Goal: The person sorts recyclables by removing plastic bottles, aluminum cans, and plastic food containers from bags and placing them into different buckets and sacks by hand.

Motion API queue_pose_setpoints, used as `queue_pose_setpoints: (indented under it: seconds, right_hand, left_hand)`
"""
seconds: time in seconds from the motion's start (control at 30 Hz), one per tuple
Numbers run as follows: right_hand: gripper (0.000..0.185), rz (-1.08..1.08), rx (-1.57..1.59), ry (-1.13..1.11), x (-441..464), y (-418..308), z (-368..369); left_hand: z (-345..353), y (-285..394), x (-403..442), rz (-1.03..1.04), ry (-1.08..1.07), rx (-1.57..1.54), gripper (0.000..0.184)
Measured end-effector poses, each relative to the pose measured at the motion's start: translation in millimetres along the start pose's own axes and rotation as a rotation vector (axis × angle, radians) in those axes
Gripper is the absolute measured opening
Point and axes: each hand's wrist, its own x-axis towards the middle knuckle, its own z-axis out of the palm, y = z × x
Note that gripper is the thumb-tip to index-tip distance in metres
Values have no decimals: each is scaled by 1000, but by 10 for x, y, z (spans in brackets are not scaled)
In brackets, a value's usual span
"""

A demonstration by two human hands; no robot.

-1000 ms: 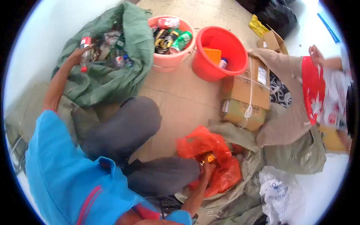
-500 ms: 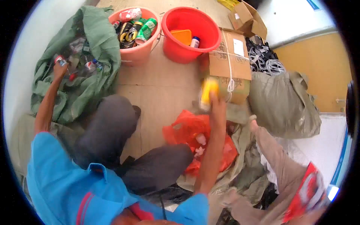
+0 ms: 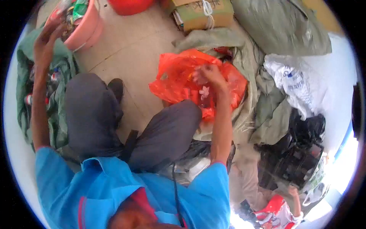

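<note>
At the upper left, my left hand [image 3: 51,32] is at the near rim of the pink bucket [image 3: 85,32], which holds several cans; its fingers are blurred, and what they hold, if anything, cannot be made out. Below that hand lies the green sack [image 3: 63,126] with plastic bottles in it. My right hand [image 3: 207,74] is over the open red plastic bag [image 3: 177,63], its fingers smeared by motion. Crumpled white bits [image 3: 204,91] show inside the bag, beside my right wrist.
Part of a red bucket [image 3: 131,5] and a tied cardboard bundle [image 3: 209,17] are at the top. A full grey-green sack [image 3: 282,26], a white bag [image 3: 293,84] and black bags [image 3: 293,156] lie on the right. Another person's arm [image 3: 295,200] shows at the lower right.
The view has swung down and right. My left hand has moved from the green sack to the pink bucket. My right hand has gone back over the red bag, and the yellow can it held is out of sight.
</note>
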Motion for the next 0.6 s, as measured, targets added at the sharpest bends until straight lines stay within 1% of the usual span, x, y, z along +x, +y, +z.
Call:
queue_pose_setpoints:
  seconds: [0.03,0.07,0.1,0.13,0.17,0.2,0.23,0.27,0.3,0.33,0.37,0.4,0.47,0.53,0.6]
  right_hand:
    - [30,147,25,34,-35,325,-29]
    - [30,151,46,54,-19,593,2]
    - [33,48,-197,235,35,818,21]
    - [36,-48,-444,415,111,1013,90]
    - [36,-41,-434,431,269,1197,146]
    - [38,-234,-503,499,465,1321,187]
    - [42,-427,-572,565,593,1383,220]
    - [42,-416,-563,583,632,1360,254]
    - [36,-250,-720,535,642,1346,307]
    - [31,-84,-879,474,649,1389,359]
    - [31,-78,-876,484,750,1506,398]
    - [36,-7,-794,423,905,1662,422]
    - [41,70,-694,378,957,1685,448]
    - [61,-138,-572,599,724,1413,504]
    - [72,-233,-506,703,511,1285,539]
  left_hand:
    - [393,135,134,90,-143,-59,32]
    - [807,359,191,178,-343,-126,31]
    - [1253,656,161,264,-535,-189,30]
    - [1636,938,51,235,-710,-318,24]
    - [2115,917,98,339,-995,-348,23]
    - [2493,1034,-76,386,-1132,-323,22]
    - [2842,1063,-255,625,-1263,-292,24]
    - [3158,1086,-434,779,-1382,-150,27]
    - [3432,1067,-618,928,-1496,-6,29]
    - [3653,1051,-817,964,-1557,190,25]
    - [3830,1024,-953,1001,-1602,396,22]
    - [3938,914,-1023,1018,-1603,400,22]
    - [3988,624,-1039,1292,-1465,516,21]
    - [3816,656,-869,1125,-1582,811,18]
    - [3922,71,-578,1174,-1435,686,19]
